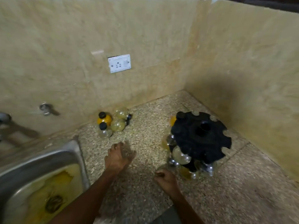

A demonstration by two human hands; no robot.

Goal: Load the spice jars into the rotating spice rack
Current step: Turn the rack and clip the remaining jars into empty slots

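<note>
From the head camera, the rotating spice rack [201,137] stands on the speckled counter [145,199] near the corner of the tiled walls. It is partly loaded: several round clear jars hang along the side of the rack facing the person, and one jar with yellow contents sits at the rack's far-left edge, while a run of notches on the side away from the person shows bare. A cluster of loose spice jars [111,122] waits well to the left of the rack, against the back wall, some upright with black caps, one filled with yellow powder.

The left hand [119,156] hovers between that cluster and the rack, fingers spread and holding nothing, though it is blurred. The right hand [166,179] lies just in front of the rack's base, fingers curled; something small and dark may sit under them, but I cannot tell whether it grips anything.

By my judgement the job is roughly midway: about five jars remain to be carried across to the rack, which will likely need turning to bring bare notches round

A steel sink [40,160] lies far left of the rack
</note>
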